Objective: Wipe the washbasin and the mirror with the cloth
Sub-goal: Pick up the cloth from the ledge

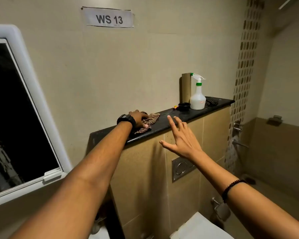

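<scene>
left hand [139, 119] gripping checked cloth [148, 122] on dark ledge [193, 112], right hand [180, 137] open, fingers spread

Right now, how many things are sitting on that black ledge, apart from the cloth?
4 that I can make out: a cardboard tube at the wall, the white spray bottle beside it, a small black bowl in front, and a dark comb-like item at the right end. More may be hidden.
</scene>
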